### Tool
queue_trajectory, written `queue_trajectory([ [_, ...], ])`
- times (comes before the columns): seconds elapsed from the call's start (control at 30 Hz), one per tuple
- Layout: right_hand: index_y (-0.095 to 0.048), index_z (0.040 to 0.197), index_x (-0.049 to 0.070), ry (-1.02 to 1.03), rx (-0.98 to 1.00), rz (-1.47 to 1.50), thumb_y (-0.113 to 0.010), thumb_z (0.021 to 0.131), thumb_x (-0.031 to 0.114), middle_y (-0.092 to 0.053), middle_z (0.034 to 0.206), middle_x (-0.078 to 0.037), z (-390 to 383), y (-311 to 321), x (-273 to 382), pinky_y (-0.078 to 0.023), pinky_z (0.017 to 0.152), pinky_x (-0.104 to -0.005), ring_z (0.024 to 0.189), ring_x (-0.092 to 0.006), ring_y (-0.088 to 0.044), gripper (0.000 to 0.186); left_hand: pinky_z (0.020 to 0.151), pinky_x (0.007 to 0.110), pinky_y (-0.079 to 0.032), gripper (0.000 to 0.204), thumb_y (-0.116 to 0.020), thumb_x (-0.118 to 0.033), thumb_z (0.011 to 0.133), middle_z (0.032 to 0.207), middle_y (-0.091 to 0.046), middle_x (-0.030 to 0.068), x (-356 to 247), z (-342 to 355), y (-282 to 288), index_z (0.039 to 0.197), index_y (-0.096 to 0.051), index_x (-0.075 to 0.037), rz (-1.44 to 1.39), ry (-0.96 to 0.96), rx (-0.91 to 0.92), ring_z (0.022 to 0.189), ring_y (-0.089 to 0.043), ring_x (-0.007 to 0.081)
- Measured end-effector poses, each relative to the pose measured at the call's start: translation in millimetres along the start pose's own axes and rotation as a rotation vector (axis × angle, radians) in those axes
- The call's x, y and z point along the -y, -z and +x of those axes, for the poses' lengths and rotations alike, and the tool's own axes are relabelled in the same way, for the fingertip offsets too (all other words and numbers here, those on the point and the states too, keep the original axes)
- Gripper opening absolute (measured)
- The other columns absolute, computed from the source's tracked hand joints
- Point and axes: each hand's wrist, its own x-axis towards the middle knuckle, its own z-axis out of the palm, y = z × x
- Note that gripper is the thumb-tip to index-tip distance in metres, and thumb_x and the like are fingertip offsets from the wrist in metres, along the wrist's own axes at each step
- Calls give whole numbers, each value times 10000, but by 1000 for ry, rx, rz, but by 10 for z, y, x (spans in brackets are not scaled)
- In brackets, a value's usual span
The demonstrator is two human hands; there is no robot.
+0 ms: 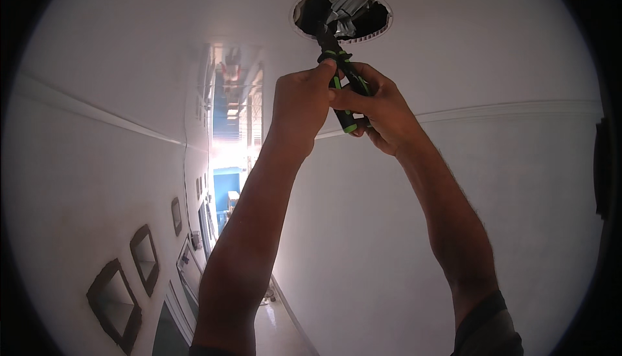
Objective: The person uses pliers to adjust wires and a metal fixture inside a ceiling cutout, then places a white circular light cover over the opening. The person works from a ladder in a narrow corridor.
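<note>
Left hand: the left hand (pixel 301 100) grasps the pliers (pixel 336 84) near the pivot, its thumb against the tool; its fingers are mostly hidden.
Right hand: the right hand (pixel 376 106) is wrapped around the green-and-black handles.
Pliers: raised overhead, tilted, the dark head at the near edge of the hole; whether the jaws grip anything cannot be told.
Ceiling hole: the round hole (pixel 372 18) is already cut through the white ceiling (pixel 453 38), its near edge ragged.
Inside the hole: crumpled silvery material (pixel 346 6) shows against darkness.
Done so far: hole made, tool in place at it.
Left, by judgement: the work at the hole looks unfinished, as no cover or fitting fills it.
Beyond: pale walls (pixel 363 226) and, left, dark-edged niches (pixel 144 259).
</note>
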Motion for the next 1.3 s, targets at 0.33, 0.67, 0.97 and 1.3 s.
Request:
queue_trajectory([
  [0.33,-505,1318,14,413,112,-240,-496,1040,248,-622,1123,-210,-435,-198,-373,-579,757,-447,855,-244,-635,364,691,338,-536,284,-516,-246,1048,870,-642,93,152,-337,82,964,-624,3,1,-145,-47,787,-634,185],
  [0.67,-485,1423,10,-89,494,154,-710,936,277,-684,853,-207,-2574,-774,-2030,-556,614,-379,664,-275,-697,600,914,422,-600,457,-534,-329,1061,1117,-698,240,1327,-2968,598,1265,-570,78,-200,627,-342,1016,-713,309],
  [0.97,-742,990,-16,-1542,455,-130,-746,887,289,-700,708,-95,-7093,-193,-3850,-519,479,-293,564,-136,-654,322,592,359,-556,313,-574,-299,1007,720,-651,99,903,-7542,611,927,-607,2,479,1733,-1051,669,-700,236],
  [1.3,-740,858,-31,-1795,848,-19,-767,836,267,-711,680,-148,-8221,-773,-3699,-582,581,-365,570,-218,-710,300,584,363,-555,313,-571,-284,1001,707,-635,104,-130,-8172,-606,916,-595,16,482,2265,-937,648,-689,243],
])
